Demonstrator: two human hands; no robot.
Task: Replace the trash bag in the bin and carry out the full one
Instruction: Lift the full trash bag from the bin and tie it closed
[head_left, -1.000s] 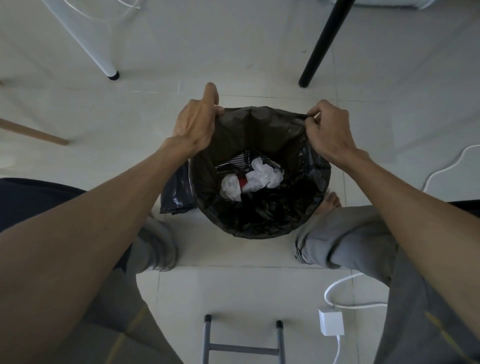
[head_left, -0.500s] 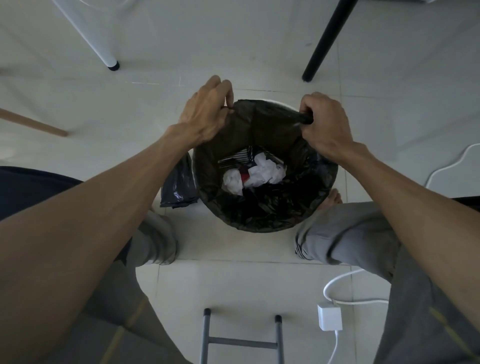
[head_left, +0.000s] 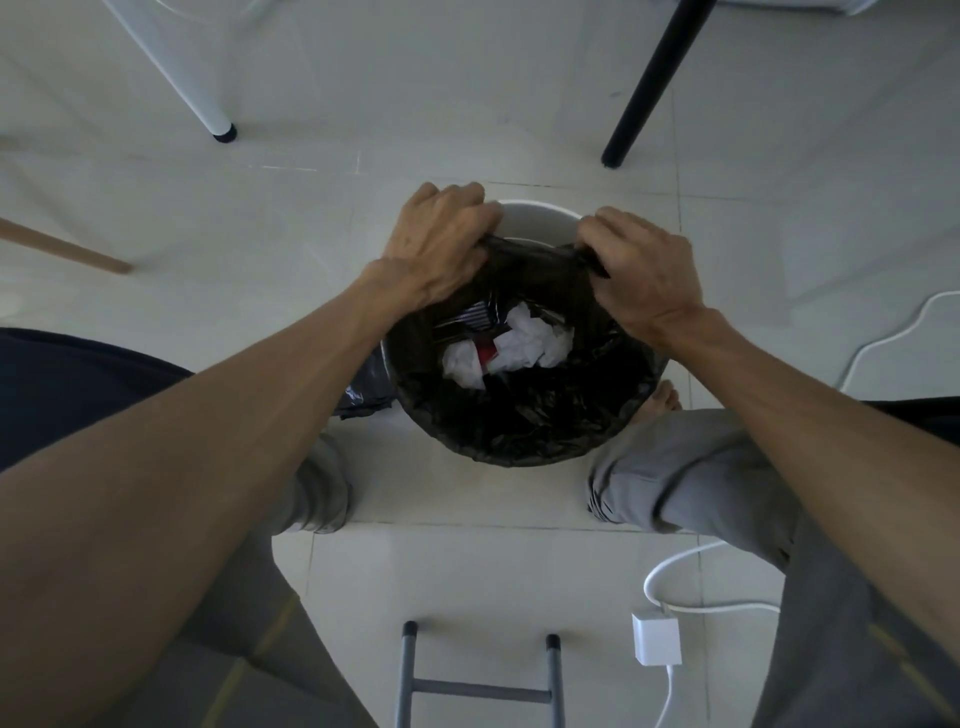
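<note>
A black trash bag (head_left: 524, 415) lines a round white bin (head_left: 535, 215) on the floor between my legs. Crumpled white paper and a red item (head_left: 511, 348) lie inside the bag. My left hand (head_left: 441, 239) grips the bag's far edge at the left. My right hand (head_left: 644, 260) grips the same far edge at the right. The edge is pulled off the bin's far rim toward me, so bare white rim shows behind my hands. A second folded black bag (head_left: 366, 384) lies on the floor at the bin's left side.
A white furniture leg (head_left: 218, 127) and a black leg (head_left: 621, 150) stand on the tile floor beyond the bin. A wooden leg (head_left: 78, 254) is at left. A white charger with cable (head_left: 655, 638) and a grey metal frame (head_left: 478, 680) lie near me.
Both hands have drawn the bag's far edge inward and toward me, off the bin's far rim. The white rim now shows behind them.
</note>
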